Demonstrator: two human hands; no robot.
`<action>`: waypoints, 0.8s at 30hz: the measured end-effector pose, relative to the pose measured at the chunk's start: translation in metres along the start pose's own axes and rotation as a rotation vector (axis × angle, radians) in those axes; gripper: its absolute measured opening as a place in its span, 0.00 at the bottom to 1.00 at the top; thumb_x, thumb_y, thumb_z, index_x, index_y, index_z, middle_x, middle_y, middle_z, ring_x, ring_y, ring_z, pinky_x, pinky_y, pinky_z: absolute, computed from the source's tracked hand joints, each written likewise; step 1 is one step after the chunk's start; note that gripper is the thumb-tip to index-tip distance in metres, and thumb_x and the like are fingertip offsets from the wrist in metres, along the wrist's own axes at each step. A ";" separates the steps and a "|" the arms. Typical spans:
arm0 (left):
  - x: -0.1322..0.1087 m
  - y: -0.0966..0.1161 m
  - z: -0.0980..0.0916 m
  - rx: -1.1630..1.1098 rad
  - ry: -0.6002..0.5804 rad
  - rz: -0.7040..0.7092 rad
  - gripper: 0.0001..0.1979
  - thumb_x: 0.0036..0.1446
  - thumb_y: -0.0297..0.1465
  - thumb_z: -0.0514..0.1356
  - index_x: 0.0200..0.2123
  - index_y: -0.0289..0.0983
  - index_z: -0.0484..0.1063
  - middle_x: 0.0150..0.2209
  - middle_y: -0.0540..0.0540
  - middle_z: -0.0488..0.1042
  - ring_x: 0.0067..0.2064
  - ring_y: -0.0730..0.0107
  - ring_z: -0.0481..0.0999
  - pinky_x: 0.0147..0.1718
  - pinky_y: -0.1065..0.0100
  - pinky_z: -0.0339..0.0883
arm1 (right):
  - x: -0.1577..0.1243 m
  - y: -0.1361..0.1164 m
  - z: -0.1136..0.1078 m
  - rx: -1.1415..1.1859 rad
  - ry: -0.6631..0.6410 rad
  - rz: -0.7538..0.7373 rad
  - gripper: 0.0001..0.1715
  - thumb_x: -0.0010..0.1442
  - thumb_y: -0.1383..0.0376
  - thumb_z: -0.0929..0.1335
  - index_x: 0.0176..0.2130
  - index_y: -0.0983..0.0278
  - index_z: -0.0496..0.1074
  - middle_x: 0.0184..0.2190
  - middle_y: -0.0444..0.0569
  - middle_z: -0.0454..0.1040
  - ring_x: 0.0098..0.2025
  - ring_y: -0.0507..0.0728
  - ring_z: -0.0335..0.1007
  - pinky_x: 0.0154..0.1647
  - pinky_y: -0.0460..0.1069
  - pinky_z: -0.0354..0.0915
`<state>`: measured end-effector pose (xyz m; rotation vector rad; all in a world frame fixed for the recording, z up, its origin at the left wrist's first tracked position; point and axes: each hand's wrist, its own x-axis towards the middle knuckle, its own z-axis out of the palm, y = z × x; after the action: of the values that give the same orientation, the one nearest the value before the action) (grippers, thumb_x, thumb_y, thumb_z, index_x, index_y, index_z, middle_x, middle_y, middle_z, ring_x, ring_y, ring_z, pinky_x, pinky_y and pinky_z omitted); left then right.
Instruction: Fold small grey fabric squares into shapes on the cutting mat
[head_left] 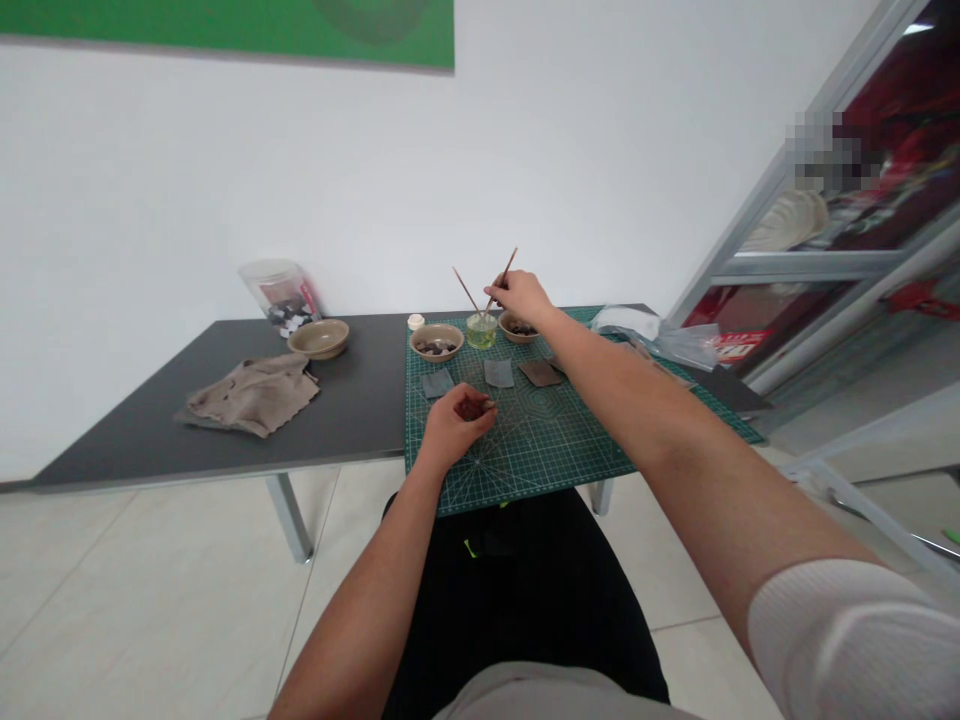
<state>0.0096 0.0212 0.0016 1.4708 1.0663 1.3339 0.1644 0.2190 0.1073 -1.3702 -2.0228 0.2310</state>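
Pinching right hand: we reach forward across the mat, and our right hand [519, 291] has thumb and fingertips drawn together on a thin wooden stick [511, 261] that slants down toward the glass.
Curled left hand: nearer to us, our left hand [457, 422] is half closed just above the mat, a small piece [489, 405] at its fingertips; it is too small for us to identify.
Small glass: the glass [481, 337], with yellow-green contents, stands toward the mat's far edge; a second stick [463, 285] leans out of it to the left.
Bowls beside the glass: left of it we see a tan bowl [437, 357] of dark pieces; right of it, a similar bowl [516, 337] sits partly behind our right hand.
Green mat: on the gridded cutting mat [555, 440], a bluish-grey square [437, 384], a paler grey square [499, 374] and a brown square [540, 374] lie in a row between us and the bowls.
Dark table, left: a crumpled brown cloth [251, 395] lies on the table [360, 400], near another tan bowl [319, 350] and a clear plastic jar [270, 285].
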 end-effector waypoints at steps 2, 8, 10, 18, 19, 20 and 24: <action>0.000 -0.001 0.000 0.006 -0.001 0.007 0.11 0.45 0.33 0.67 0.32 0.37 0.70 0.29 0.49 0.76 0.31 0.71 0.75 0.31 0.70 0.67 | 0.001 -0.001 0.006 -0.052 -0.008 0.000 0.14 0.61 0.60 0.68 0.33 0.68 0.76 0.31 0.55 0.78 0.41 0.60 0.75 0.46 0.52 0.66; 0.000 -0.004 -0.001 0.025 -0.005 0.016 0.11 0.47 0.34 0.67 0.32 0.37 0.71 0.30 0.48 0.77 0.30 0.72 0.74 0.31 0.70 0.66 | 0.002 -0.006 0.006 -0.058 0.125 -0.034 0.18 0.66 0.56 0.63 0.38 0.68 0.74 0.33 0.55 0.77 0.40 0.60 0.73 0.45 0.53 0.65; 0.000 -0.004 -0.001 0.030 0.002 0.017 0.11 0.47 0.34 0.67 0.32 0.37 0.71 0.30 0.48 0.77 0.30 0.72 0.74 0.30 0.70 0.66 | 0.001 -0.008 0.002 -0.067 0.166 -0.065 0.21 0.67 0.54 0.61 0.40 0.68 0.73 0.33 0.55 0.76 0.41 0.60 0.72 0.45 0.53 0.64; -0.002 0.000 -0.001 0.047 0.027 0.038 0.10 0.47 0.33 0.67 0.31 0.37 0.71 0.30 0.49 0.77 0.30 0.72 0.74 0.31 0.70 0.66 | 0.001 -0.006 -0.004 0.007 0.276 -0.055 0.26 0.69 0.49 0.57 0.43 0.67 0.70 0.32 0.53 0.73 0.43 0.61 0.72 0.47 0.54 0.64; -0.002 0.000 -0.001 0.048 0.027 0.039 0.10 0.47 0.33 0.67 0.32 0.37 0.71 0.30 0.49 0.76 0.30 0.72 0.74 0.30 0.70 0.66 | 0.002 -0.005 -0.003 0.025 0.266 -0.054 0.26 0.68 0.49 0.58 0.43 0.67 0.70 0.31 0.53 0.73 0.43 0.61 0.72 0.47 0.54 0.64; -0.002 0.000 -0.001 0.047 0.025 0.038 0.10 0.47 0.33 0.67 0.32 0.37 0.71 0.29 0.49 0.76 0.30 0.72 0.74 0.30 0.70 0.66 | 0.003 -0.005 -0.002 0.045 0.252 -0.050 0.26 0.68 0.48 0.58 0.43 0.66 0.70 0.31 0.53 0.73 0.42 0.60 0.72 0.47 0.54 0.65; -0.001 -0.002 -0.001 0.037 0.017 0.031 0.10 0.47 0.34 0.67 0.32 0.37 0.71 0.30 0.48 0.76 0.30 0.72 0.74 0.30 0.70 0.66 | 0.010 -0.004 0.003 0.143 0.183 0.023 0.23 0.67 0.49 0.61 0.41 0.66 0.69 0.30 0.52 0.73 0.38 0.59 0.74 0.44 0.53 0.68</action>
<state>0.0083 0.0205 -0.0008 1.5109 1.0882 1.3570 0.1573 0.2269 0.1108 -1.2775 -1.8052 0.2462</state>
